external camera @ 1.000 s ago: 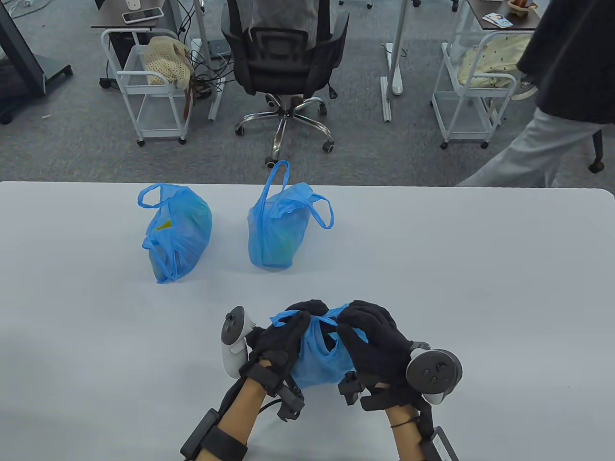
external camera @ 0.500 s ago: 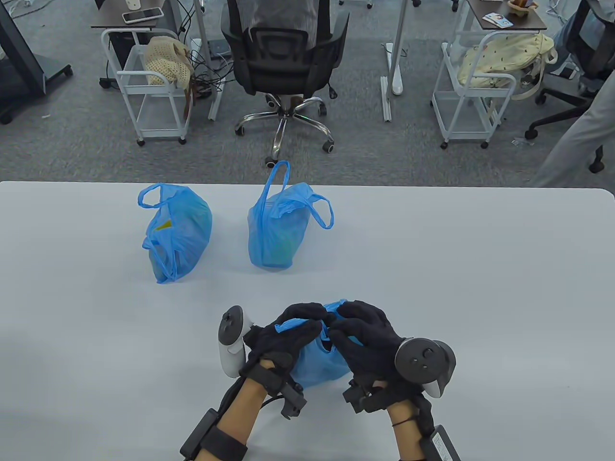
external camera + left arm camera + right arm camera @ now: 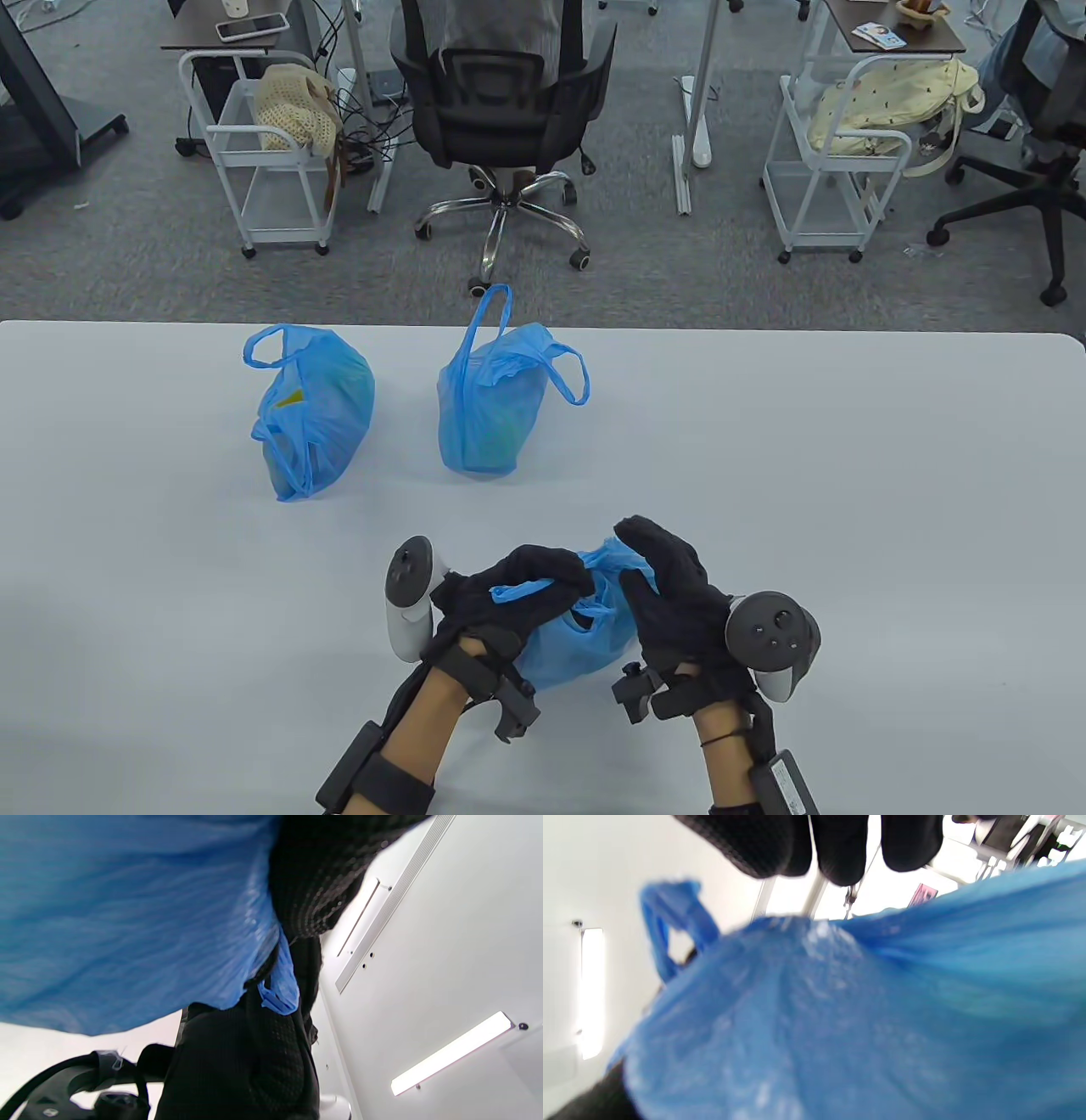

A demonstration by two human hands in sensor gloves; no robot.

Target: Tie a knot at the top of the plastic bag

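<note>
The left hand (image 3: pixel 501 607), gloved in black, curls over the top of a blue plastic bag (image 3: pixel 568 649) and grips one twisted handle strip (image 3: pixel 530 588), which crosses its knuckles and points toward the other hand. The left wrist view shows a short end of blue film (image 3: pixel 278 993) pinched between dark fingers (image 3: pixel 314 878), with the bag's body filling the rest of that picture. The right hand (image 3: pixel 674 586) stands just beside it, fingers raised and partly spread, holding the second handle (image 3: pixel 624 556) up and away from the bag's mouth. In the right wrist view its fingertips (image 3: pixel 840 849) hang above the film, and a loop of handle (image 3: pixel 670 921) stands free at the left; how firmly it grips there cannot be told.

The bag sits on the white tabletop (image 3: pixel 848 509) near its front edge, between the two wrists. The handles appear drawn apart in opposite directions, likely so that one can be crossed over or pulled tight against the other; no finished knot shows, and the opening (image 3: pixel 585 613) gapes dark below the strips.

Two more blue bags lie well apart from the hands toward the far side: the left bag (image 3: pixel 312 412) slumped on its side, the upright bag (image 3: pixel 488 407) with handles standing loose. Beyond the tabletop stands an office chair (image 3: pixel 501 110).
</note>
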